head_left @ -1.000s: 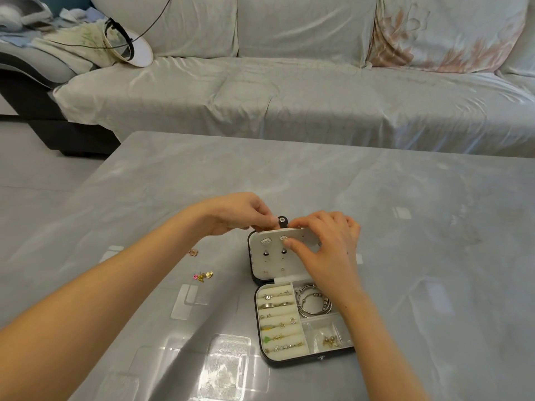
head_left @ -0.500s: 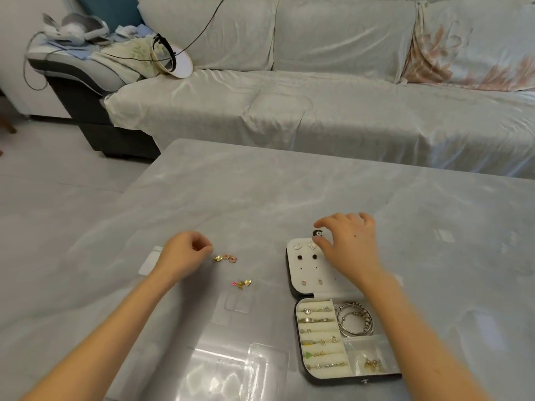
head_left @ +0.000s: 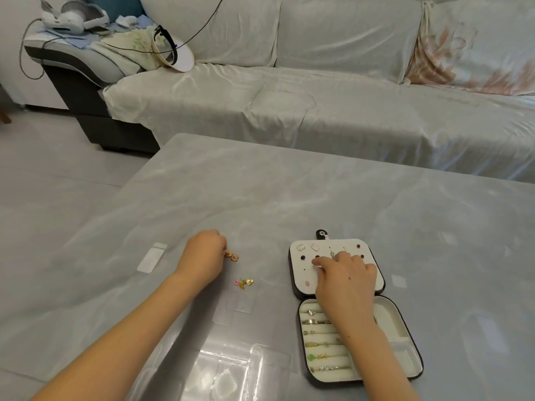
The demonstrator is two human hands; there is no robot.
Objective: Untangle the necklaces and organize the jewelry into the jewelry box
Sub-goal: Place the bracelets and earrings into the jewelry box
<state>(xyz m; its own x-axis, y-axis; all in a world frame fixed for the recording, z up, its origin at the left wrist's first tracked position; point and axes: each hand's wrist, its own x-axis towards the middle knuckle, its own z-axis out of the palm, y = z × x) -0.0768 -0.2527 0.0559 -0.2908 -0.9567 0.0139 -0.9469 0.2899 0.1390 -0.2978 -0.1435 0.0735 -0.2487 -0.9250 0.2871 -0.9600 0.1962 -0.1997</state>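
Earring step: our left hand curls at the peach studs on the table; we cannot tell if it grips them. Our right hand rests spread and empty on the box lid. Next: a fine pinch, then a free hole.

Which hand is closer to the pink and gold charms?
Left. The left hand is just left of the pink-and-gold charms; the right hand is farther right, on the white earring panel.

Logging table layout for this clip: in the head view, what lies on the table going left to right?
Plastic sleeve → left hand → gold charms → jewelry box.
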